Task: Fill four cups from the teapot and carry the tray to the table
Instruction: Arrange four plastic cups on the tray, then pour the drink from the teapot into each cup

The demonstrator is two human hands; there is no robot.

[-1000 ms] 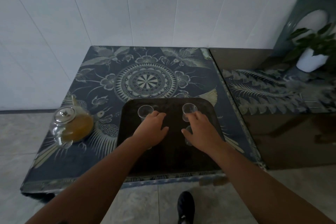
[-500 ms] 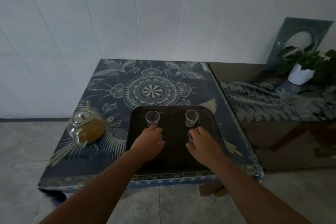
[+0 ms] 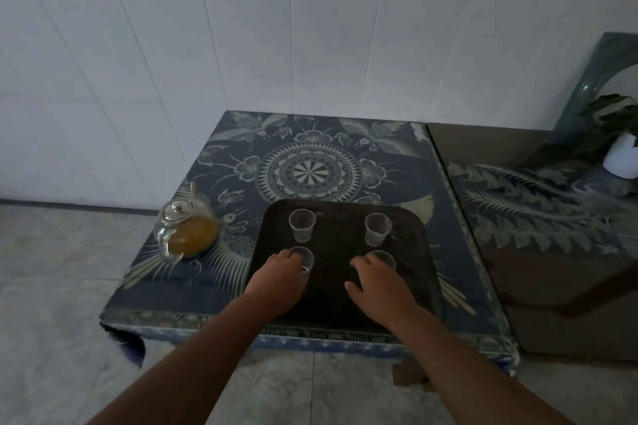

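Left hand (image 3: 279, 278) covers near-left cup (image 3: 304, 257); right hand (image 3: 378, 281) half-hides near-right cup (image 3: 384, 258), 5 o'clock on tray (image 3: 340, 283); grasp on either indeterminate.

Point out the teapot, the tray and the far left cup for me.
teapot (image 3: 188, 230), head view, on its amber-filled belly.
tray (image 3: 336, 300), head view, on bare dark base near the front.
far left cup (image 3: 302, 225), head view, on its clear wall.

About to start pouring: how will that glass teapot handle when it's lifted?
The teapot looks clear glass, so probably fragile and slick. It is roughly half full of amber liquid, so likely heavy for its size, with liquid shifting as it tilts. The loose-looking lid may slip when pouring.
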